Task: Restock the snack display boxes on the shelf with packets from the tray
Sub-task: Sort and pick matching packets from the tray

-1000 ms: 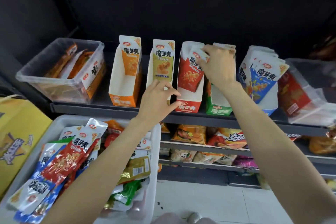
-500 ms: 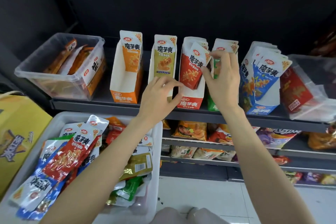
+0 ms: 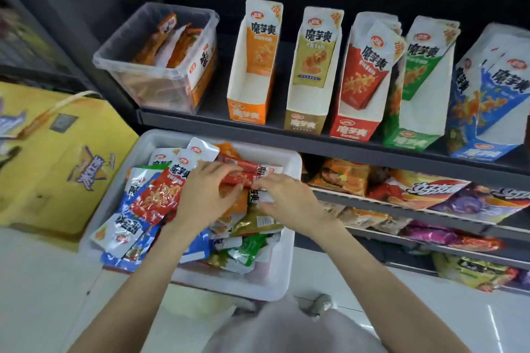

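Both hands are down in the white tray (image 3: 282, 275), which stands below the shelf (image 3: 286, 135). The left hand (image 3: 205, 195) and right hand (image 3: 286, 198) curl their fingers on red packets (image 3: 243, 173); how firm the hold is, I cannot tell. Five display boxes (image 3: 308, 77) stand above, each printed 魔芋爽. A clear bin (image 3: 160, 66) stands left of them, and a yellow gift box (image 3: 57, 163) sits beside the tray.

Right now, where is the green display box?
In the head view it stands on the upper shelf, right of centre: the green display box sits between the red box and the blue box.
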The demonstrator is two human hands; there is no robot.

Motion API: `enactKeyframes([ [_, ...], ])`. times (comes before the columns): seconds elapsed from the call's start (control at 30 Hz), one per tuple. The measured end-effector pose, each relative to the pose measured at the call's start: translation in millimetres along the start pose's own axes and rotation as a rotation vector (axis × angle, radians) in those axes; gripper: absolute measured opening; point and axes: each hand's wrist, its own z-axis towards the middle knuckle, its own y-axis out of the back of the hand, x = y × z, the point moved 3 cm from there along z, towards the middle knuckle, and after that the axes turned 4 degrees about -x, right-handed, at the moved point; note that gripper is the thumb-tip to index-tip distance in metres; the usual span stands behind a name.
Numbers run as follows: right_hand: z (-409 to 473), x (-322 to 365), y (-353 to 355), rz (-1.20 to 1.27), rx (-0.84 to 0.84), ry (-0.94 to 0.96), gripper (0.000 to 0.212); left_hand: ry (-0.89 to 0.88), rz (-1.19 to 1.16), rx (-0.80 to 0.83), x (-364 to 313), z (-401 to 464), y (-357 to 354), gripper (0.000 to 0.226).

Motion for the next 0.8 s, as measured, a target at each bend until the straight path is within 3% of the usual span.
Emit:
enactKeyframes([
  [0.13, 25, -1, -29, -0.213, 0.004, -0.031, 0.039, 0.035, 0.162, 0.147, 23, -24, -12, 0.043],
  [0.23, 41, 0, -30, -0.391, -0.014, -0.073, 0.032, 0.074, 0.141, 0.158, 24, -27, -14, 0.048],
  [0.37, 48, -3, -21, -0.448, -0.017, -0.056, 0.025, 0.047, 0.086, 0.082, 23, -21, -10, 0.056],
  [0.5, 32, 4, 5, -0.339, -0.152, 0.078, 0.021, -0.066, 0.036, -0.005, 17, -6, -5, 0.054],
  [0.63, 12, 4, 33, -0.23, -0.561, 0.237, 0.008, -0.156, -0.002, -0.166, 2, 2, 6, 0.025],
  [0.7, -2, -1, 47, -0.044, -0.693, 0.111, 0.015, -0.188, -0.057, -0.301, -4, 1, 15, 0.016],
  [0.8, -28, -11, 66, 0.409, -0.757, -0.299, 0.019, -0.333, -0.09, -0.516, -13, -3, 27, 0.012],
])
